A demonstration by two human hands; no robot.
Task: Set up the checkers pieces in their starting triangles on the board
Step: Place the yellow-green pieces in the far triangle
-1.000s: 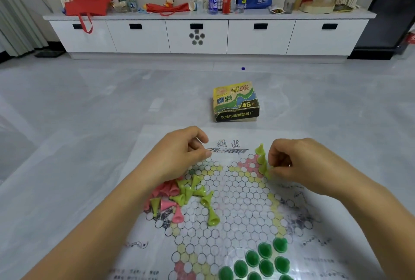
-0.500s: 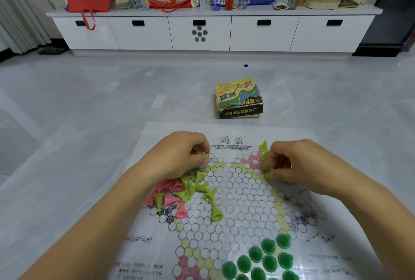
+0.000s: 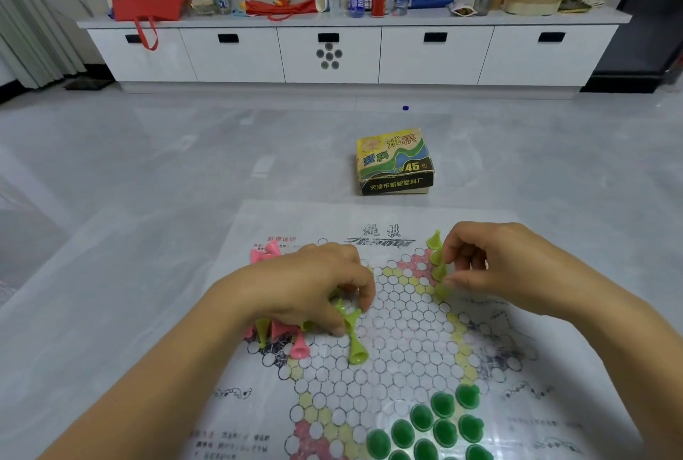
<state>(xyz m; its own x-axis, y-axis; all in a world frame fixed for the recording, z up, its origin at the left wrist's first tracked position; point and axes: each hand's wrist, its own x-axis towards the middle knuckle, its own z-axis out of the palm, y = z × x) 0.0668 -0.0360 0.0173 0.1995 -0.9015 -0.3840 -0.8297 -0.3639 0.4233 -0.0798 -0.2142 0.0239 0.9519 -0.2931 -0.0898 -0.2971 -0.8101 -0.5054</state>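
Note:
A paper checkers board (image 3: 399,345) printed with hexagon cells lies on the floor. My left hand (image 3: 310,286) reaches down into a loose heap of pink and lime pieces (image 3: 281,330) and pinches a lime piece (image 3: 349,315) with thumb and finger. A fallen lime piece (image 3: 356,350) lies just below. My right hand (image 3: 491,264) pinches the lowest piece of a row of lime pieces (image 3: 438,264) standing on the board's upper right. Several dark green pieces (image 3: 436,422) stand in the near triangle. Pink pieces (image 3: 264,252) sit beyond my left hand.
The game's yellow and green box (image 3: 393,162) sits on the grey floor beyond the board. A small blue bead (image 3: 405,108) lies farther off. A long white cabinet (image 3: 351,53) with bags and bottles on top runs along the wall.
My left hand has dropped from the board's top edge down into the heap and taken a lime piece. My right hand has stayed at the lime row. The camera has tilted slightly.

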